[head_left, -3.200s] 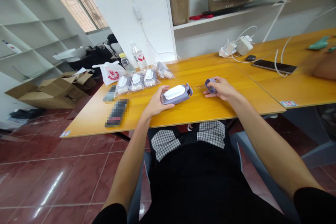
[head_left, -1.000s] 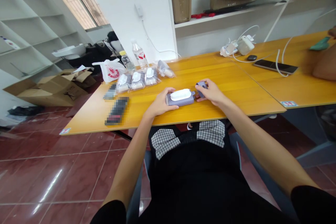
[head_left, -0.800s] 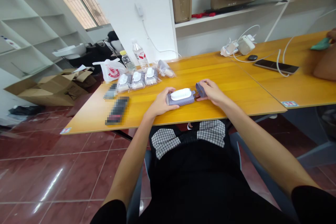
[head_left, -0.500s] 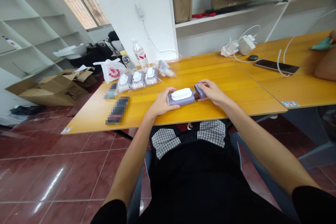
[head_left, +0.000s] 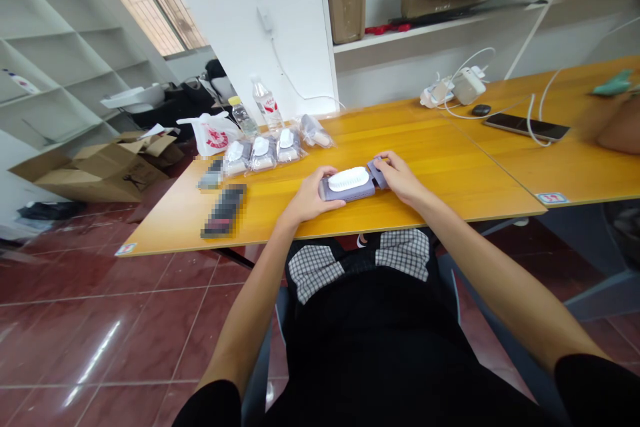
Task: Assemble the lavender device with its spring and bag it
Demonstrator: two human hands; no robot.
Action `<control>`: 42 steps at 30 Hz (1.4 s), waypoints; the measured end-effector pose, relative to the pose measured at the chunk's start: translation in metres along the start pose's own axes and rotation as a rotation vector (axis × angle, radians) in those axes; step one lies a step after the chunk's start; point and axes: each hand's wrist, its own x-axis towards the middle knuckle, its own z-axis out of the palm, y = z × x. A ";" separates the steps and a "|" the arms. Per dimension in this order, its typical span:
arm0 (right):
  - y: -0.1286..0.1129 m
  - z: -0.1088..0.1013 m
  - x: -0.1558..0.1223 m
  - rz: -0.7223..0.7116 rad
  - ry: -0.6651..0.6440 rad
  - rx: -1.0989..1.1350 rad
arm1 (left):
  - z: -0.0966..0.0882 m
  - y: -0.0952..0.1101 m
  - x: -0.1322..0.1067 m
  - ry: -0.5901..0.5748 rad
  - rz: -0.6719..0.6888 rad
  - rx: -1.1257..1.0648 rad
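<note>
Over the table near its front edge, my left hand (head_left: 311, 197) is closed round the left end of a purple plastic case (head_left: 350, 194). On top of the case sits a white oval ridged piece (head_left: 349, 179), somewhat like a brush. My right hand (head_left: 401, 180) grips a smaller purple end piece (head_left: 377, 175) at the case's right end. A dark narrow gap shows between the two purple parts; whether they touch there I cannot tell. Similar purple-and-white items in clear bags (head_left: 263, 153) stand in a row to the left, beyond my left hand.
The wooden table (head_left: 280, 213) also bears two blurred-out objects at left, a white plastic bag (head_left: 213, 133), two bottles (head_left: 267, 104), chargers with cables (head_left: 469, 85), a black mouse (head_left: 481, 110) and a phone (head_left: 527, 127). Another person's arm (head_left: 620, 123) rests at the far right.
My right hand has moved slightly left with the purple end piece, and the gap to the case has narrowed. The case has shifted a little to the right.
</note>
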 end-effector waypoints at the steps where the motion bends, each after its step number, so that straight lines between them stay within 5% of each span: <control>1: 0.000 0.001 0.000 0.017 -0.010 0.026 | 0.000 0.000 0.000 -0.001 0.002 0.002; 17: -0.012 0.002 -0.005 0.123 -0.057 0.193 | 0.001 -0.002 0.000 0.053 0.001 0.007; 42: -0.019 0.001 -0.011 0.221 -0.113 0.315 | -0.002 -0.010 0.001 -0.022 0.067 0.022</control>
